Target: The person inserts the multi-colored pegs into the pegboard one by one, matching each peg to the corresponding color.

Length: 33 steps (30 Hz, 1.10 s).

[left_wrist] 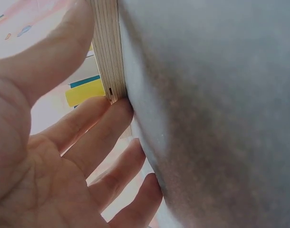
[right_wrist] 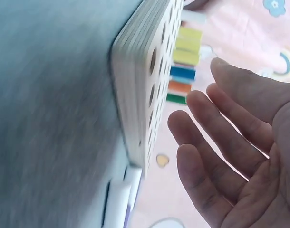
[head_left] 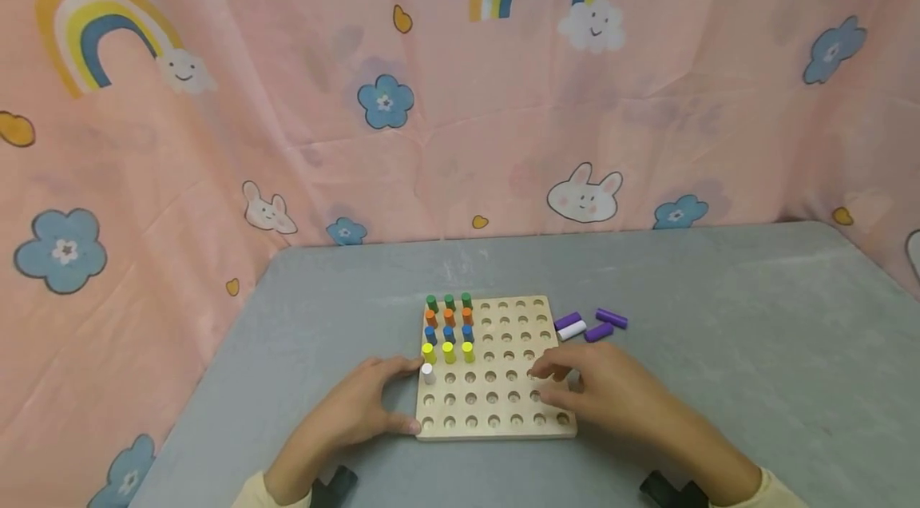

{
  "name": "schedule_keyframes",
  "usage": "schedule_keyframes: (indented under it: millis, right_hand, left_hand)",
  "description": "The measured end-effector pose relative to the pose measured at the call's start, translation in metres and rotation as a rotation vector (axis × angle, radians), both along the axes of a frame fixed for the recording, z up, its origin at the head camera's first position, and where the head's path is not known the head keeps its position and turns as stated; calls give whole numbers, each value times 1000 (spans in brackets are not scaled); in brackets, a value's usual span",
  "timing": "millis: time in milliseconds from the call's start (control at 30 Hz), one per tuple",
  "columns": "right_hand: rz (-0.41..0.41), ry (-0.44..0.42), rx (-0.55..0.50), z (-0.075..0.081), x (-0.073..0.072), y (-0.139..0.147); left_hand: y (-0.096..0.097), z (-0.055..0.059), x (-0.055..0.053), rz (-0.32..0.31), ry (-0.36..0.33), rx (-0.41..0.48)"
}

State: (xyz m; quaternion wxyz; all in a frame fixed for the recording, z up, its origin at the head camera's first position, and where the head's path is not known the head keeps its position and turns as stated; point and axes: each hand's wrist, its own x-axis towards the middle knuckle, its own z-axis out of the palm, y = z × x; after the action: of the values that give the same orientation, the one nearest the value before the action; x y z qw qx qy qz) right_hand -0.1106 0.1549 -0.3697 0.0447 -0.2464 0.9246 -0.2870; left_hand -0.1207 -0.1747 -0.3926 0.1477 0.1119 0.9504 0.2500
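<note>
A wooden pegboard (head_left: 496,431) with rows of round holes lies on the table. Three green pegs (head_left: 449,302), three orange pegs (head_left: 449,319), three blue pegs (head_left: 449,335) and three yellow pegs (head_left: 449,353) stand in rows on its left side. In front of the yellow row, one white peg (head_left: 428,374) stands in the leftmost column. My left hand (head_left: 355,404) touches the board's left edge, thumb near the front corner, fingertips against its side (left_wrist: 109,52). Over the board's right part hovers my right hand (head_left: 611,384), fingers loosely bent and spread, holding nothing.
Just right of the board lie loose purple pegs (head_left: 612,319) and a loose white peg (head_left: 572,331). The grey table (head_left: 755,348) extends around the board. Behind it hangs a pink curtain (head_left: 446,164) printed with rainbows, rabbits and flowers.
</note>
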Motion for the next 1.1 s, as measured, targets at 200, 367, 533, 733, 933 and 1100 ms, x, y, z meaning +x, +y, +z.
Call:
schedule_keyframes:
  millis: [200, 367, 533, 733, 933, 1100]
  right_hand:
    - [-46, 23, 19, 2, -7, 20]
    - [-58, 6, 45, 4, -14, 36]
    - [-74, 0, 119, 0, -19, 45]
    - [-112, 13, 177, -5, -23, 49]
    - [-112, 20, 180, -11, -26, 51]
    - [-99, 12, 169, -17, -27, 52]
  left_hand:
    - [1, 1, -2, -6, -3, 0]
    - [2, 2, -3, -8, 0, 10]
    - [0, 2, -1, -3, -15, 0]
    - [0, 3, 0, 0, -16, 7]
    - [-1, 3, -2, -10, -16, 11]
    - [-1, 1, -1, -4, -32, 13]
